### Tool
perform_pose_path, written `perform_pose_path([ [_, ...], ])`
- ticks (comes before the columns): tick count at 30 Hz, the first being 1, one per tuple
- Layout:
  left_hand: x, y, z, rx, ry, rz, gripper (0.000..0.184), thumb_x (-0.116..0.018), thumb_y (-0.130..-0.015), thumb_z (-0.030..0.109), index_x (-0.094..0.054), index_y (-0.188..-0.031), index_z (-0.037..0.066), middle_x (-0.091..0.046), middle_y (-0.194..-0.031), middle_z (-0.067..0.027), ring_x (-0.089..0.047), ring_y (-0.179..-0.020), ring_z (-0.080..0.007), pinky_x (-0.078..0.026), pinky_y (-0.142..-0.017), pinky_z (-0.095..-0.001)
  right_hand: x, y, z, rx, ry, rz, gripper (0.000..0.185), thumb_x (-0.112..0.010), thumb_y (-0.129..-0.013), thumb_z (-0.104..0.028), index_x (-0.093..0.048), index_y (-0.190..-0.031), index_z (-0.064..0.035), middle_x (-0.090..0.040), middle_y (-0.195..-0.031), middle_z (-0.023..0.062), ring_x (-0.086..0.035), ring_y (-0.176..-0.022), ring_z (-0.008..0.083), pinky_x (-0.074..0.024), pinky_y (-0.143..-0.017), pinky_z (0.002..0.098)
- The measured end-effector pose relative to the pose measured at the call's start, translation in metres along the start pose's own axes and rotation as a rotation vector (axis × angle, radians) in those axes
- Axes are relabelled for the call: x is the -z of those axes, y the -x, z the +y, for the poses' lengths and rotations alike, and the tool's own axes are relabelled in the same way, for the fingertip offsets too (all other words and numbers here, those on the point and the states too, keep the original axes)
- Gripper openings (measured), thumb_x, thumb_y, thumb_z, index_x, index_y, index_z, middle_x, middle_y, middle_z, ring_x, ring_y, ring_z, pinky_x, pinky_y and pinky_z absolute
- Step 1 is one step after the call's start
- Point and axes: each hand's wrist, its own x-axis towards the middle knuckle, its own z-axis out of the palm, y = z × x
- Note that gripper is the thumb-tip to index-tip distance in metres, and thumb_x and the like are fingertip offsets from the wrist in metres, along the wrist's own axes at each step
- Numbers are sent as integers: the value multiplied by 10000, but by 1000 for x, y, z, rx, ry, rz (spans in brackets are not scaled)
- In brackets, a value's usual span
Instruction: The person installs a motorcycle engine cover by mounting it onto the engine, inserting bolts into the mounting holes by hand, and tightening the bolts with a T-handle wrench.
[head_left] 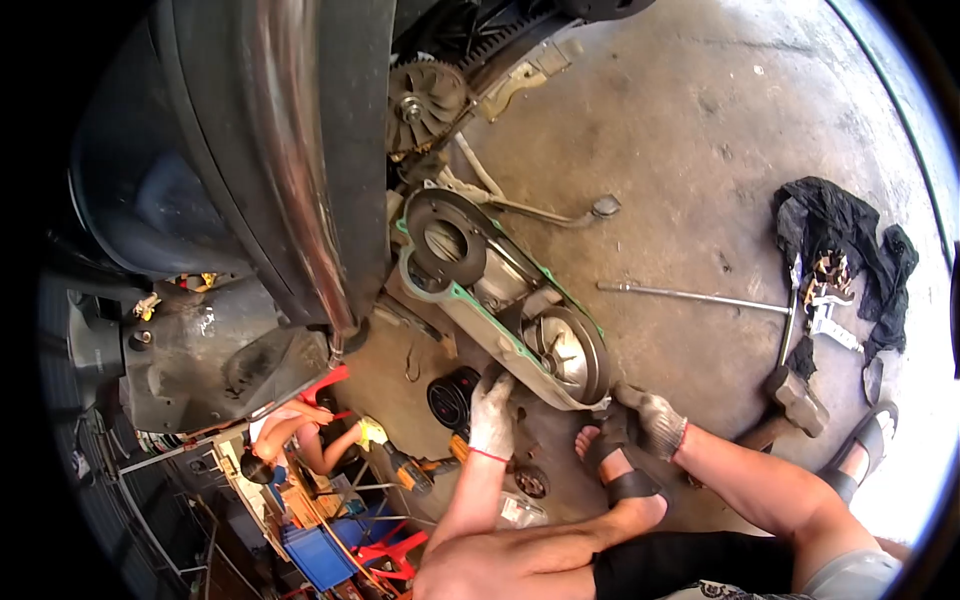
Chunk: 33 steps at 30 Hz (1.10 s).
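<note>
A stained concrete floor (690, 200) spreads beneath everything. Above it at upper left looms a dark, curved vehicle body (215, 120) with a long, glossy brownish strip. In the middle is a long, oval, shallow metal casing (470, 318) with green edging along its rim, its open side facing the viewer. Inside, a flat black ring (436, 222) sits at the upper end and a round, shiny silver disc (565, 352) at the lower end, near the person's hands. At right lies a crumpled black cloth (885, 290), with small metal parts (832, 275) resting on and beside it. A thin silver metal rod (690, 293) stretches leftward across the floor from near the cloth. At lower left, a co-worker (290, 435) is beside a blue box-like container (325, 552); its contents cannot be made out. A grey, finned metal wheel (428, 105) is mounted by the vehicle body. The left hand (491, 415), in a pale, soiled glove, grips the casing's lower side with bent fingers. The right hand (655, 422), in a dirtier grey glove, has its fingers curled at the casing's lower tip; whether they grip it cannot be told. A heavy-headed hammer (798, 402) lies below the cloth. Smallest is a clear plastic container (520, 510), its contents unclear.
</note>
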Motion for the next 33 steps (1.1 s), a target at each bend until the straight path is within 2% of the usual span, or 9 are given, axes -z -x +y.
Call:
perform_pose_path([
  [2, 11, -8, 38, 76, -208, 15, 481, -613, -930, 290, -526, -1328, 35, -636, -1183, -73, -630, -1025, -210, -492, -884, -367, 10, -5, -4, 50, -26, 17, 263, -566, -1001, -196, -601, -1158, 12, -675, -985, 196, -684, -843, 313, -589, -751, 430],
  [3, 8, -18, 44, -65, -44, -30, 549, -659, -915, 373, -562, -1329, 26, -655, -1055, -27, -606, -851, -122, -492, -735, -299, 14, -6, -6, 67, 41, -10, 309, -556, -970, -122, -560, -1246, 14, -666, -1063, 188, -684, -878, 302, -587, -774, 415],
  [7, 32, -71, 79, -142, 222, -279, 427, -609, -953, 348, -593, -1270, 62, -665, -1092, -55, -628, -935, -182, -500, -823, -326, -8, 3, -11, 171, 316, -16, 617, -495, -856, 44, -393, -1464, 17, -626, -1236, 178, -671, -997, 286, -578, -830, 395],
  [10, 22, -107, 94, -269, 117, -166, 378, -530, -997, 339, -584, -1255, 69, -653, -1175, -75, -620, -1071, -241, -487, -939, -374, -12, -4, -9, 266, 260, -83, 703, -482, -814, 62, -336, -1501, 25, -594, -1295, 177, -645, -1072, 284, -568, -866, 394],
  [14, -8, -119, 117, -199, 447, -464, 376, -372, -1051, 304, -555, -1286, 74, -591, -1330, -90, -573, -1208, -263, -488, -1016, -409, -16, 1, -14, 206, 159, -150, 735, -476, -799, 100, -317, -1514, 34, -601, -1314, 190, -656, -1075, 266, -542, -921, 358],
  [16, -36, -112, 129, -147, 486, -199, 386, -345, -1056, 288, -557, -1284, 59, -605, -1302, -110, -592, -1183, -276, -509, -1015, -434, -16, 3, -13, 186, 155, -128, 771, -475, -800, 98, -279, -1540, 6, -604, -1309, 191, -661, -1058, 263, -544, -914, 354],
  [23, 3, -190, 120, -208, 457, -511, 440, -369, -1045, 278, -517, -1354, 3, -598, -1324, -172, -617, -1174, -311, -523, -1029, -472, -31, 10, -11, 182, 263, -72, 817, -493, -784, 61, -269, -1562, -54, -539, -1385, 159, -624, -1070, 270, -547, -881, 389],
  [29, 33, -259, 101, -184, 509, -813, 490, -383, -1063, 266, -360, -1482, 12, -398, -1533, -155, -459, -1361, -291, -379, -1175, -447, -44, 14, -17, 283, 216, -94, 875, -496, -745, 87, -227, -1571, -10, -499, -1438, 175, -585, -1181, 262, -513, -941, 327],
  [33, 9, -230, 111, -193, 457, -734, 488, -383, -1059, 279, -374, -1471, 20, -411, -1521, -153, -463, -1355, -291, -378, -1171, -448, -22, 25, -9, 304, 286, -79, 893, -490, -720, 105, -219, -1567, 24, -471, -1470, 182, -553, -1235, 245, -496, -962, 312],
])
